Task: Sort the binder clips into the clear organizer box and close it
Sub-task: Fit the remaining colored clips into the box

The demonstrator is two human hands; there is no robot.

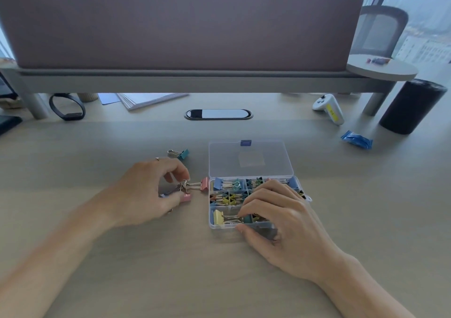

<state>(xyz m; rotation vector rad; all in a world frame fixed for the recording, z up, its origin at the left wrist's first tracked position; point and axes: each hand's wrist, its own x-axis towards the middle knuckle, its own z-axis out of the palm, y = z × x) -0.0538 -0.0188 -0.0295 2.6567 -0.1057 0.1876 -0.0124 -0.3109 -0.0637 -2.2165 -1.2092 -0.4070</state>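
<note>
- Organizer box sits on the desk, lid lying flat open.
- Left hand pinches tangled clips just left of it.
- Right hand curls into the front compartment at a yellow clip; grip unclear.
- Teal clip lies loose behind.

A: Where is the clear box?
B: In the middle of the desk. Its lid lies open and flat at 12 o'clock.
A: And the hands?
B: The left hand, at 9 o'clock from the box, pinches the wire loops of two pink clips. The right hand reaches in from 5 o'clock. Its fingers bend into the front part, by a yellow clip. I can't tell if they hold anything.
A: Any clips outside?
B: One teal clip, at 10 o'clock.
</note>
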